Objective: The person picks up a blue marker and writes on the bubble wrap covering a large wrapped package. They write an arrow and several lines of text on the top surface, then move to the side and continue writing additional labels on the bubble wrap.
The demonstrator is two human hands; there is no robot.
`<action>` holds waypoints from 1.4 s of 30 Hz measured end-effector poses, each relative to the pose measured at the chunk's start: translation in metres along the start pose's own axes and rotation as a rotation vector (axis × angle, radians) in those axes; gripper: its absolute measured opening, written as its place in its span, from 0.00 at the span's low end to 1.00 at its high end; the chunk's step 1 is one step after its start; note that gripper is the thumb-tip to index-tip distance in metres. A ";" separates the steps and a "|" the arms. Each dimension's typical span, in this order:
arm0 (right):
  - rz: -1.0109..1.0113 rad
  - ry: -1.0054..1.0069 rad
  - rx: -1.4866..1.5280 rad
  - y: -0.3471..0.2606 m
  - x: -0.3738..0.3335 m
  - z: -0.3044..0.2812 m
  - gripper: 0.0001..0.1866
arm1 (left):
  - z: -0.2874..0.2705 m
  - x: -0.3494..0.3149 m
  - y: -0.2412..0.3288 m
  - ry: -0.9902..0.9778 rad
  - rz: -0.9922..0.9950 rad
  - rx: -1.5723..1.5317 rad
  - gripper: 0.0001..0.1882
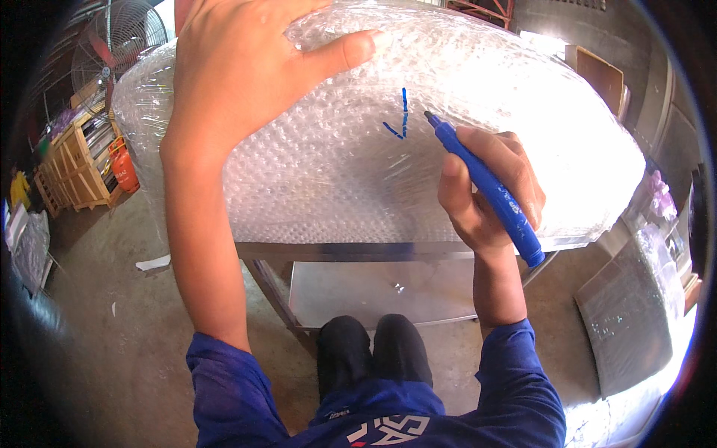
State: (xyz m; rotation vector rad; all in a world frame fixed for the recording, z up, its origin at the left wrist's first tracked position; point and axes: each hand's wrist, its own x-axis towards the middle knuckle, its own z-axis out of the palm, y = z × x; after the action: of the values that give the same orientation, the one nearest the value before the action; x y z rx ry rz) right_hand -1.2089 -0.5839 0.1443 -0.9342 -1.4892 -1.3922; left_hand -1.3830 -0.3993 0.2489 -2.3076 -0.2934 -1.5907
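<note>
A large bundle in clear bubble wrap [321, 179] lies on a metal table [328, 252] in front of me. My left hand [243, 63] rests on its upper left part, palm down, thumb stretched out to the right. In my right hand [497, 183] is a blue marker pen [489, 183], gripped like a writing pen. Its dark tip sits just right of a blue drawn mark [404, 112] on the wrap, shaped like a part of a downward arrow. Whether the tip touches the film I cannot tell. What the wrap encloses is hidden.
A lower shelf [381, 291] runs under the table above my legs. At the left are a wooden crate [82, 164], an orange gas cylinder [123, 164] and a big fan [119, 37]. A wrapped grey panel [627, 313] leans at the right; a cardboard box [597, 78] stands behind.
</note>
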 end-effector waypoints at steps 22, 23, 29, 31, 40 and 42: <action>0.022 0.129 0.122 0.021 -0.028 -0.032 0.19 | -0.002 -0.002 0.003 0.170 0.237 0.110 0.26; 0.043 0.170 0.100 0.026 -0.029 -0.036 0.20 | -0.001 -0.003 0.003 0.166 0.224 0.110 0.26; 0.077 0.166 0.073 0.041 -0.036 -0.048 0.23 | -0.001 -0.002 0.002 0.136 0.217 0.084 0.25; 0.067 0.176 0.045 0.042 -0.039 -0.047 0.24 | -0.001 -0.002 0.001 0.121 0.216 0.081 0.25; 0.099 0.166 0.082 0.043 -0.042 -0.045 0.26 | -0.004 0.000 0.002 0.161 0.205 0.131 0.29; 0.101 0.179 0.098 0.044 -0.042 -0.046 0.27 | -0.013 -0.005 0.004 0.276 0.232 0.281 0.27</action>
State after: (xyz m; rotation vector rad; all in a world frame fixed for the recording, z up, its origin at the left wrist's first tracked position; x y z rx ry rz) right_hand -1.1489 -0.6239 0.1200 -0.7917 -1.3449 -1.2835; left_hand -1.3943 -0.4074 0.2481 -1.8164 -0.1631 -1.6089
